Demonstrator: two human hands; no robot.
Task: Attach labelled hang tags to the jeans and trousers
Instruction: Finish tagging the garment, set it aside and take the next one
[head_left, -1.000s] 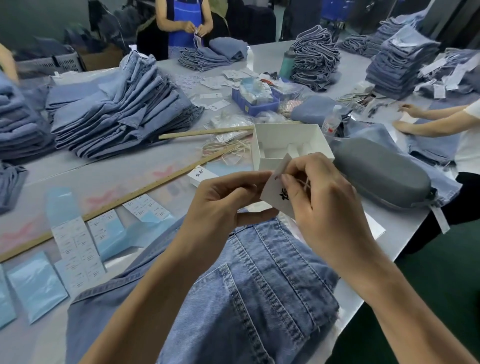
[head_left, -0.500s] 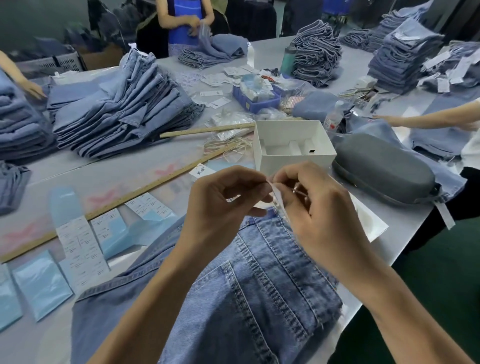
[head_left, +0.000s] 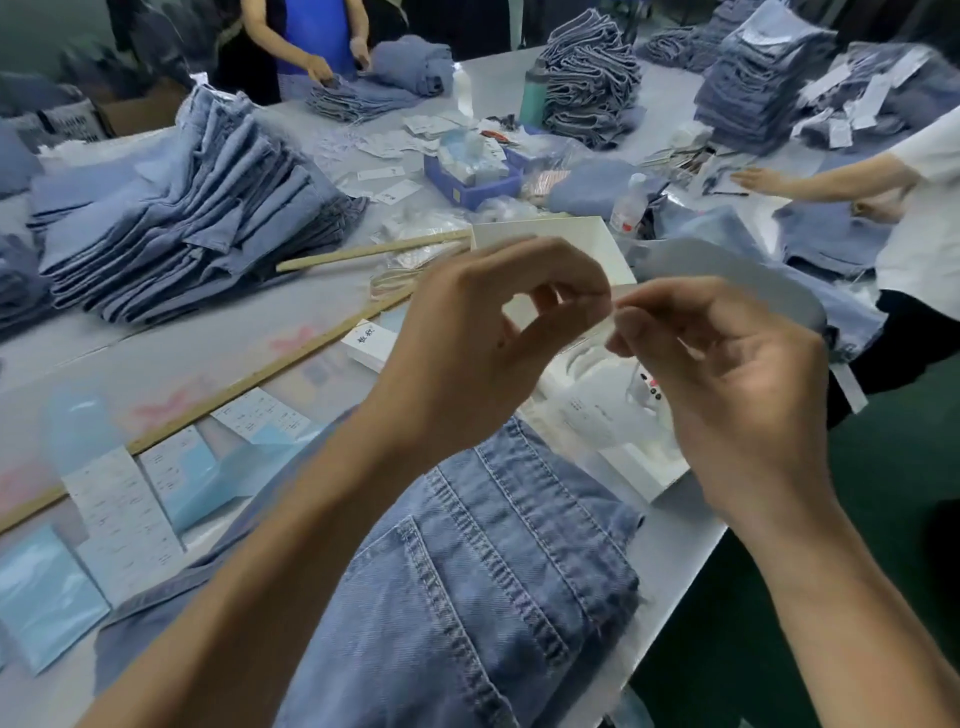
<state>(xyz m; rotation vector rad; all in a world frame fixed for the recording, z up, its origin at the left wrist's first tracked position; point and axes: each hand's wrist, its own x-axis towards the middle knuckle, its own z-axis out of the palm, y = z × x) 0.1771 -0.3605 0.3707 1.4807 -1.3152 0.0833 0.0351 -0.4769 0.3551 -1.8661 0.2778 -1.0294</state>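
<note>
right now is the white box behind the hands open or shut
Open: the white box has no lid on, and its inner walls show behind the hands.

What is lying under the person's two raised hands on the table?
Blue jeans lie under the left hand. Under the right hand are blurred white tags. The hands cover part of a white box; its inside cannot be seen.

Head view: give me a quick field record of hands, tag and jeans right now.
left hand: raised, thumb and forefinger pinching a thin string, hard to see
right hand: raised, fingers curled, pinching the same string
white paper hang tag: blurred, dangling below right fingers
blue denim jeans: flat on table edge under both hands
white cardboard box: open, behind hands
</note>
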